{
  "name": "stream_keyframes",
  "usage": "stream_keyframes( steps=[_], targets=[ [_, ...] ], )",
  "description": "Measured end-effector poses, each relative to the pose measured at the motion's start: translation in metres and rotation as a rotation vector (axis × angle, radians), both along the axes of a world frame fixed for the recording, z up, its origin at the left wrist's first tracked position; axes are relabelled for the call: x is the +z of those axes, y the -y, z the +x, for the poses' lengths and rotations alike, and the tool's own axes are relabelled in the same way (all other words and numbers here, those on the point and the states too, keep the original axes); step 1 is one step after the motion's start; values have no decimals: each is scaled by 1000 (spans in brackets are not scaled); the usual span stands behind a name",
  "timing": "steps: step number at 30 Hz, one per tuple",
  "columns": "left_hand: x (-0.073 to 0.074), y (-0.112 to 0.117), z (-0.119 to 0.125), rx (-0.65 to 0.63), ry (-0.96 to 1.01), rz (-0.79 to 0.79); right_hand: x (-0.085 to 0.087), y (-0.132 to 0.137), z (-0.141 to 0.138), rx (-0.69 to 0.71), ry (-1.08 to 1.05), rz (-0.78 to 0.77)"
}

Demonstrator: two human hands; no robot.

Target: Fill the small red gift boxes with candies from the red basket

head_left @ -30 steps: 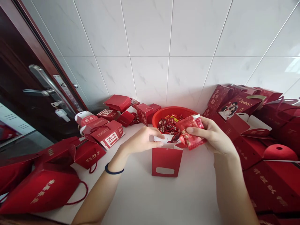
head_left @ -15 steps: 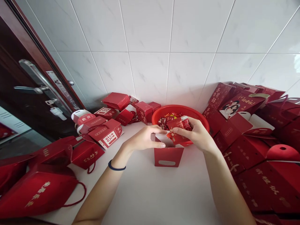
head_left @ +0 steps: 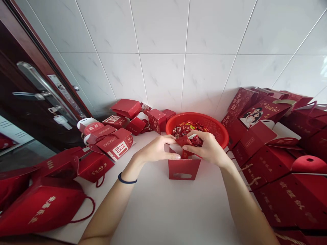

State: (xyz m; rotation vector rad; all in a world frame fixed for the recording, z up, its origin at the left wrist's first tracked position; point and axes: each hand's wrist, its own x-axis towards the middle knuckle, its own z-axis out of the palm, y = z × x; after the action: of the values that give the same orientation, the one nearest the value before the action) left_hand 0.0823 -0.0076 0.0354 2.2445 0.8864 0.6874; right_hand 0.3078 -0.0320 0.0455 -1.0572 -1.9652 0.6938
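Note:
An upright red paper box (head_left: 182, 169) with an open top and an oval window in its near side stands on the white table. My left hand (head_left: 159, 148) grips its left upper edge, thumb along the near rim and fingers toward the far side. In my right hand (head_left: 208, 148) are some red packets (head_left: 195, 140), one showing a white edge, held low at the mouth of the box and partly inside it. My fingers hide part of them. Just behind stands a red plastic basket (head_left: 217, 127) with wrapped candies (head_left: 189, 126) inside.
Red gift boxes (head_left: 114, 143) and a large red box with a rope handle (head_left: 48, 207) occupy the left. Stacked red boxes (head_left: 270, 166) crowd the right. A tiled wall (head_left: 163, 81) rises behind the table (head_left: 178, 211); a dark door (head_left: 28, 112) is at the left.
My right hand has moved down and slightly left, lowering the red packets into the mouth of the box. My left hand stays on the box's edge.

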Motion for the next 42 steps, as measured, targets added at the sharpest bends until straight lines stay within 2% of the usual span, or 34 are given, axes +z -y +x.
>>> stream_keyframes(
  steps=[5, 11, 16, 19, 24, 28, 31, 34, 38, 42],
  targets=[
    [-1, 0, 0, -24, 30, -27, 1, 1, 3, 8, -21, -7],
    [-1, -1, 0, -10, 35, -71, -1, 0, 6, 185, 84, -98],
    [0, -1, 0, -1, 21, -72, 1, -1, 10, 217, 76, -111],
    [-1, -1, -1, 6, 12, -71, 4, 1, 9, 137, -84, -108],
    [-1, -1, -1, 9, 11, -76, 9, 3, 7, 72, -502, -373],
    [-1, -1, -1, 15, -11, -79, 6, 0, 11, 30, -642, -482],
    [0, -1, -1, 8, -27, -75, 4, -2, 13, 38, -604, -383],
    [0, -1, -1, 4, -26, -79, 4, -1, 11, 130, -517, -262],
    [-1, -1, -1, -36, 19, -81, 5, 2, 4, 221, -424, -206],
    [-3, -2, -1, -21, 16, -75, 1, 3, -3, 115, -176, -80]
  ],
)
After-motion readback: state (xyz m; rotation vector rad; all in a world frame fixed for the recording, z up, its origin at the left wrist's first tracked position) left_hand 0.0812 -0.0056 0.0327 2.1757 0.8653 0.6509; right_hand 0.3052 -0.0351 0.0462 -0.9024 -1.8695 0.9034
